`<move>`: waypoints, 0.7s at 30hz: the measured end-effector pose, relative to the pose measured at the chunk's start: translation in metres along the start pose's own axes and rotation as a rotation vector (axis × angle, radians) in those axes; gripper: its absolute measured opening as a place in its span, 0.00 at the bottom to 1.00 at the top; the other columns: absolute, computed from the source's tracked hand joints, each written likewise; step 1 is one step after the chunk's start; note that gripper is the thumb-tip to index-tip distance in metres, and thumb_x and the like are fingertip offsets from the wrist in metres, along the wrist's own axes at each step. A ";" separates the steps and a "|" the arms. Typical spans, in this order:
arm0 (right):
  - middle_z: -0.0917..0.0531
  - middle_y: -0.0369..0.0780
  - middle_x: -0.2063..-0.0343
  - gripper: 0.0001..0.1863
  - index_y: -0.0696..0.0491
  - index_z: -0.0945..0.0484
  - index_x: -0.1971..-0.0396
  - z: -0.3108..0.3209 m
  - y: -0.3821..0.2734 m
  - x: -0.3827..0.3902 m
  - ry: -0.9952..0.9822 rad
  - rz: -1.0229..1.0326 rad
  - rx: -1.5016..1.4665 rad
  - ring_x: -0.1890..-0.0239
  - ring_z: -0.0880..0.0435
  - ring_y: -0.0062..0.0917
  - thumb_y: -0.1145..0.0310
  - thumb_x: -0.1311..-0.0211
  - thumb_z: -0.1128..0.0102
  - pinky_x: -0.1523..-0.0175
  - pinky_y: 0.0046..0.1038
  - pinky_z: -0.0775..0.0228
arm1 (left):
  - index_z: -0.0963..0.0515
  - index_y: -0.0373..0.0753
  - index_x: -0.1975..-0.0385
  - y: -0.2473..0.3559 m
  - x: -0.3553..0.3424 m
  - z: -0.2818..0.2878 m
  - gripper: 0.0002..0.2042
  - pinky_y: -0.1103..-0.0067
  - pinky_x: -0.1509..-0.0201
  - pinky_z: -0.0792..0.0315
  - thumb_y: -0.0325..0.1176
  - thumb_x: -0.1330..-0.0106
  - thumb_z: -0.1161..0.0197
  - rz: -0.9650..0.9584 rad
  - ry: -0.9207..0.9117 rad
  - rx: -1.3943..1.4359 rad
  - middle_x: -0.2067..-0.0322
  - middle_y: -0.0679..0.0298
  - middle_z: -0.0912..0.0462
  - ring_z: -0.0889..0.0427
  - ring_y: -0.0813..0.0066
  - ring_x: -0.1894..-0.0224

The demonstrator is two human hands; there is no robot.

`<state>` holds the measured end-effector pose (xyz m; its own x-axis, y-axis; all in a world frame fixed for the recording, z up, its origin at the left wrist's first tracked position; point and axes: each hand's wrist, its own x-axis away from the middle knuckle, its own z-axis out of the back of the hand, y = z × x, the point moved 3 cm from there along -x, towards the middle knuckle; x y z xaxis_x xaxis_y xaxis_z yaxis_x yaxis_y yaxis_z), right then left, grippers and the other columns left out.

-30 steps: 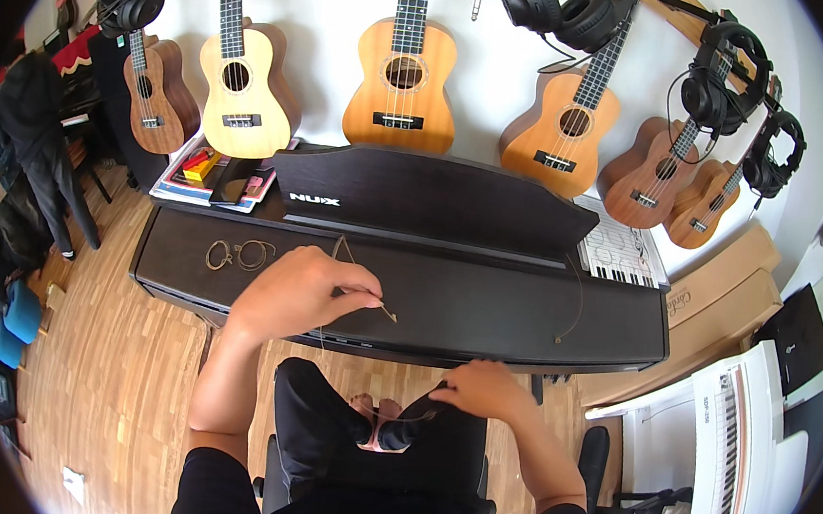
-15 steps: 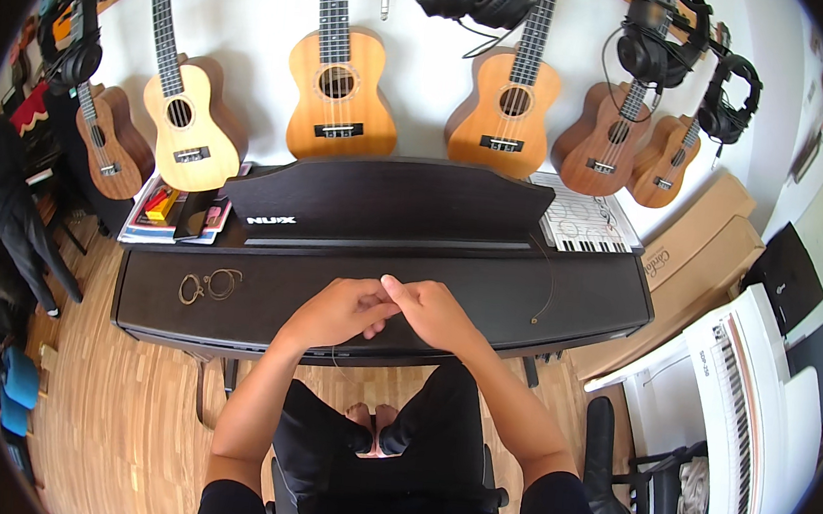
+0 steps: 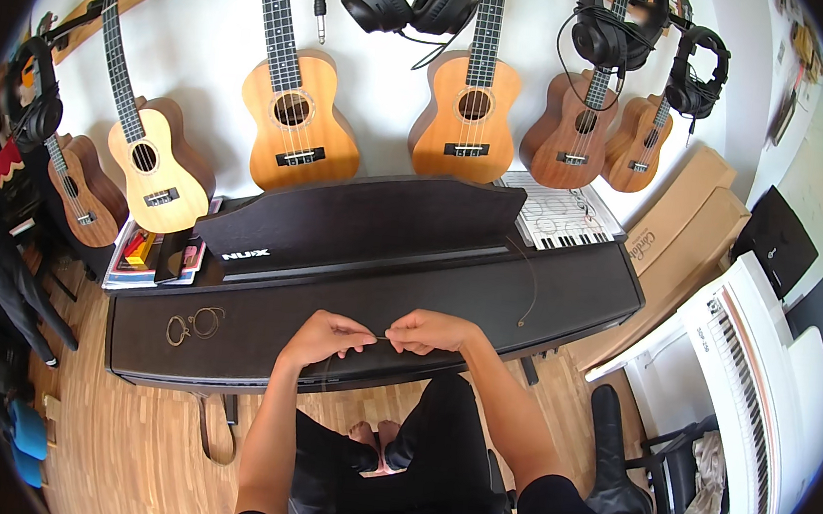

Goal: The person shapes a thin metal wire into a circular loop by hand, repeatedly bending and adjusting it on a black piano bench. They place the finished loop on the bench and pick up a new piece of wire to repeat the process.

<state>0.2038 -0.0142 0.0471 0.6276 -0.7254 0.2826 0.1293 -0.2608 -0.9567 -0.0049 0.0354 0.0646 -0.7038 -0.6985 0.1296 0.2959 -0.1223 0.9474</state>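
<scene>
While we hold both hands close together over the near edge of the long, dark, smooth-topped piano (image 3: 427,302), a thin bronze-brown string (image 3: 381,339) bridges the narrow gap between our fingertips. Our left hand (image 3: 332,338) is mostly closed, thumb and forefinger pinching the string from one side, its remaining fingers loosely curled underneath. Our right hand (image 3: 430,332) is closed further, its fingers folded in and its thumb and forefinger pinching the string opposite; we cannot tell how much of it either hand hides.

Toward the left edge of the surface we have two round coils of thin bronze-coloured wire, a narrower ring (image 3: 169,330) and, just beside it on the right, a wider ring (image 3: 193,322). Toward the right edge, a loose, curved bronze-coloured strand (image 3: 535,289) runs down from the tall, dark, curved-top music rest (image 3: 366,219). At the far right corner we see a white sheet printed with black piano keys (image 3: 564,217); at the far left corner, a small yellow box (image 3: 140,252) sits on papers.
</scene>
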 end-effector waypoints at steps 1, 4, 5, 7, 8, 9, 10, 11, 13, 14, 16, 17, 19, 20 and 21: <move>0.41 0.25 0.86 0.20 0.56 0.26 0.73 0.000 0.003 0.000 0.015 0.062 -0.123 0.85 0.49 0.10 0.55 0.26 0.52 0.80 0.18 0.58 | 0.14 0.34 0.63 -0.009 0.001 0.003 0.11 0.84 0.73 0.29 0.34 0.40 0.30 -0.014 0.043 0.070 0.75 0.63 0.16 0.24 0.83 0.76; 0.40 0.25 0.85 0.18 0.56 0.26 0.69 0.003 0.016 0.001 0.049 0.211 -0.447 0.85 0.49 0.09 0.58 0.25 0.54 0.80 0.17 0.58 | 0.15 0.30 0.63 -0.035 0.001 0.003 0.09 0.86 0.74 0.30 0.30 0.39 0.31 -0.086 0.211 0.249 0.76 0.62 0.17 0.26 0.84 0.78; 0.40 0.25 0.85 0.17 0.57 0.26 0.67 0.006 0.019 0.000 0.048 0.237 -0.520 0.85 0.48 0.09 0.59 0.24 0.55 0.80 0.16 0.57 | 0.15 0.30 0.63 -0.040 0.000 0.002 0.09 0.86 0.75 0.30 0.30 0.39 0.31 -0.093 0.278 0.278 0.76 0.63 0.17 0.26 0.84 0.79; 0.40 0.25 0.85 0.16 0.57 0.25 0.63 0.002 0.020 -0.002 0.028 0.304 -0.681 0.85 0.48 0.09 0.60 0.24 0.56 0.80 0.16 0.55 | 0.15 0.31 0.63 -0.041 0.003 0.000 0.09 0.86 0.76 0.31 0.29 0.38 0.31 -0.100 0.416 0.336 0.76 0.63 0.18 0.27 0.85 0.80; 0.41 0.25 0.85 0.16 0.58 0.25 0.62 -0.003 0.020 -0.004 0.012 0.347 -0.766 0.85 0.47 0.09 0.60 0.24 0.56 0.80 0.15 0.55 | 0.16 0.31 0.61 -0.048 -0.001 -0.002 0.09 0.87 0.80 0.34 0.30 0.37 0.32 -0.133 0.445 0.372 0.77 0.63 0.18 0.29 0.87 0.82; 0.41 0.25 0.85 0.16 0.58 0.25 0.60 -0.007 0.014 -0.007 -0.008 0.393 -0.844 0.85 0.47 0.10 0.61 0.24 0.56 0.79 0.15 0.54 | 0.16 0.31 0.61 -0.047 -0.001 -0.004 0.09 0.87 0.81 0.35 0.30 0.37 0.32 -0.138 0.469 0.369 0.77 0.63 0.18 0.30 0.87 0.83; 0.41 0.26 0.85 0.15 0.59 0.25 0.56 -0.013 0.011 -0.008 -0.012 0.454 -0.884 0.84 0.45 0.11 0.63 0.24 0.56 0.77 0.15 0.50 | 0.16 0.31 0.61 -0.045 -0.002 -0.007 0.09 0.88 0.82 0.35 0.30 0.36 0.33 -0.142 0.493 0.366 0.77 0.63 0.18 0.30 0.88 0.84; 0.40 0.26 0.85 0.15 0.58 0.25 0.56 -0.018 0.010 -0.012 0.002 0.504 -0.941 0.83 0.44 0.11 0.63 0.24 0.55 0.76 0.15 0.48 | 0.16 0.31 0.61 -0.042 -0.003 -0.011 0.09 0.88 0.82 0.36 0.30 0.36 0.33 -0.147 0.516 0.364 0.77 0.63 0.18 0.31 0.88 0.84; 0.39 0.27 0.84 0.13 0.58 0.25 0.56 -0.028 0.003 -0.021 0.021 0.620 -1.048 0.81 0.42 0.11 0.64 0.25 0.55 0.73 0.16 0.46 | 0.16 0.31 0.60 -0.040 -0.004 -0.020 0.09 0.89 0.84 0.38 0.30 0.36 0.33 -0.154 0.540 0.334 0.77 0.64 0.18 0.32 0.89 0.86; 0.32 0.28 0.79 0.12 0.58 0.25 0.55 -0.031 -0.003 -0.021 0.000 0.669 -1.086 0.78 0.38 0.11 0.65 0.26 0.52 0.69 0.17 0.42 | 0.16 0.32 0.60 -0.038 -0.003 -0.026 0.10 0.89 0.83 0.38 0.31 0.35 0.33 -0.149 0.540 0.308 0.78 0.64 0.18 0.32 0.89 0.86; 0.29 0.30 0.76 0.12 0.58 0.25 0.55 -0.042 -0.016 -0.028 0.222 0.670 -1.077 0.77 0.38 0.12 0.66 0.26 0.53 0.68 0.17 0.41 | 0.17 0.31 0.58 -0.031 0.004 -0.036 0.09 0.88 0.83 0.36 0.29 0.33 0.37 -0.135 0.535 0.189 0.79 0.65 0.19 0.31 0.89 0.85; 0.27 0.30 0.74 0.12 0.58 0.25 0.56 -0.044 -0.020 -0.030 0.337 0.668 -1.069 0.77 0.37 0.12 0.66 0.26 0.53 0.67 0.16 0.41 | 0.17 0.32 0.57 -0.026 0.008 -0.040 0.09 0.87 0.83 0.36 0.29 0.32 0.38 -0.120 0.528 0.143 0.79 0.65 0.19 0.30 0.88 0.85; 0.20 0.37 0.64 0.13 0.60 0.25 0.53 -0.045 -0.027 -0.029 0.458 0.739 -0.858 0.74 0.33 0.12 0.66 0.27 0.50 0.65 0.17 0.36 | 0.16 0.35 0.56 -0.018 0.011 -0.049 0.10 0.86 0.82 0.34 0.32 0.33 0.38 -0.097 0.473 0.064 0.81 0.66 0.20 0.30 0.88 0.85; 0.20 0.39 0.62 0.14 0.60 0.25 0.52 -0.047 -0.030 -0.028 0.564 0.724 -0.744 0.74 0.33 0.13 0.66 0.27 0.50 0.65 0.18 0.36 | 0.16 0.36 0.55 -0.013 0.015 -0.051 0.11 0.86 0.82 0.34 0.32 0.32 0.38 -0.083 0.434 0.024 0.82 0.66 0.20 0.29 0.88 0.85; 0.19 0.40 0.61 0.15 0.61 0.25 0.51 -0.048 -0.034 -0.028 0.661 0.700 -0.625 0.74 0.33 0.13 0.66 0.27 0.50 0.64 0.18 0.35 | 0.17 0.36 0.55 -0.007 0.021 -0.053 0.11 0.86 0.82 0.33 0.32 0.32 0.38 -0.067 0.403 -0.011 0.82 0.66 0.21 0.29 0.87 0.85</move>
<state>0.1449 -0.0156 0.0751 -0.1383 -0.9805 -0.1393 -0.6090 0.1951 -0.7688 0.0124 -0.0156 0.0455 -0.4131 -0.9088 -0.0591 0.2664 -0.1826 0.9464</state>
